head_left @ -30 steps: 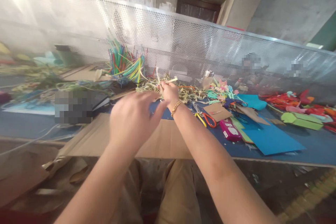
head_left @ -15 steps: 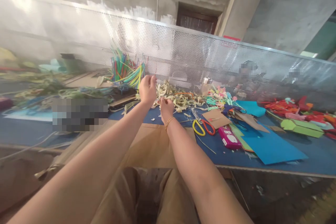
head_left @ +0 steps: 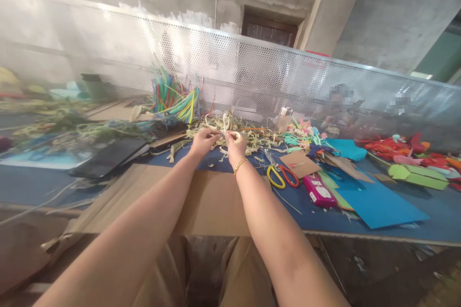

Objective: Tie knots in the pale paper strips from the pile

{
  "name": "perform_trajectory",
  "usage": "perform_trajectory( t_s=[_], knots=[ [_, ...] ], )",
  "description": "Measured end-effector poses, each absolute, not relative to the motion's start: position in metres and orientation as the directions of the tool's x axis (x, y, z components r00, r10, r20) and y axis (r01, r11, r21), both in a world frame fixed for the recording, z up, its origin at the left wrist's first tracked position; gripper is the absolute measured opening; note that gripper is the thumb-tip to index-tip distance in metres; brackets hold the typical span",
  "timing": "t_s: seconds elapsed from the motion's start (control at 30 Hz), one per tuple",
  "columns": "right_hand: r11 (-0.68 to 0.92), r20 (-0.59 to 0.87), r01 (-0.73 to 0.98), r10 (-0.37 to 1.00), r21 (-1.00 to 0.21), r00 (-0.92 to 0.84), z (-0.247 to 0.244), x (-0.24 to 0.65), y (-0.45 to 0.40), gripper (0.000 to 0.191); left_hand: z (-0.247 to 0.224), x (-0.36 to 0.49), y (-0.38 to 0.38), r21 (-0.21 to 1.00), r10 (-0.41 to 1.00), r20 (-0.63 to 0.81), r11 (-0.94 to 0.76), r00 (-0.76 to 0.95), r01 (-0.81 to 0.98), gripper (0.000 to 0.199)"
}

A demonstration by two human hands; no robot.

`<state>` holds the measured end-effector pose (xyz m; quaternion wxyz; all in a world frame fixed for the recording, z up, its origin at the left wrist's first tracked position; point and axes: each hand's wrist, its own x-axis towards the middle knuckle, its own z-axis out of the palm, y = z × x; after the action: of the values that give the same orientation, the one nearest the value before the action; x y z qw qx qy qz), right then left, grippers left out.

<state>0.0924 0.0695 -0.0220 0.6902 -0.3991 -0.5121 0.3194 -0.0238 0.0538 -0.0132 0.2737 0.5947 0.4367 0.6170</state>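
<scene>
My left hand [head_left: 205, 144] and my right hand [head_left: 236, 147] meet, fingertips almost touching, above the blue-topped table [head_left: 221, 167]. Both are closed in a pinch on a thin pale strip [head_left: 225, 121], part of which stands up in a loop between them. Whether it is paper or cord I cannot make out. Just behind the fingers lies a heap of curled, yellowish-green strips [head_left: 259, 140], partly covered by my hands. A flat sheet of brown cardboard [head_left: 219, 201] lies beneath my forearms at the table edge.
Right of my hands are scissors with yellow and orange handles [head_left: 276, 177], a magenta box [head_left: 319, 191] and blue card [head_left: 385, 201]. A black flat device [head_left: 108, 158] lies left. Colourful pipe cleaners [head_left: 175, 98] stand before a perforated metal screen [head_left: 259, 67].
My left hand has come down from its raised position to meet my right hand, which moved slightly to the right. A pale loop now shows between the fingers.
</scene>
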Motion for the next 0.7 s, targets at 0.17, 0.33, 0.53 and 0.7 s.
perform_trajectory(
  t_s=[0.17,0.33,0.53,0.7],
  knots=[
    [0.521,0.533,0.113,0.819,-0.846,0.214,-0.0265,0.0963,0.0748,0.011,-0.0096,-0.021,0.0488,0.897,0.894,0.44,-0.433,-0.083,0.089,0.038],
    [0.538,0.549,0.111,0.822,-0.836,0.154,-0.0275,0.0968,0.0753,0.01,-0.0092,-0.0251,0.0493,0.925,0.922,0.38,-0.379,-0.069,0.033,0.042],
    [0.52,0.547,0.172,0.806,-0.837,0.225,-0.0229,0.0986,0.0712,0.014,-0.0108,-0.0231,0.05,0.942,0.947,0.321,-0.322,-0.023,-0.095,0.044],
    [0.53,0.544,0.121,0.81,-0.839,0.217,-0.0227,0.0976,0.0731,0.014,-0.0086,-0.0213,0.047,0.932,0.952,0.303,-0.306,-0.046,-0.195,0.049]
  ],
)
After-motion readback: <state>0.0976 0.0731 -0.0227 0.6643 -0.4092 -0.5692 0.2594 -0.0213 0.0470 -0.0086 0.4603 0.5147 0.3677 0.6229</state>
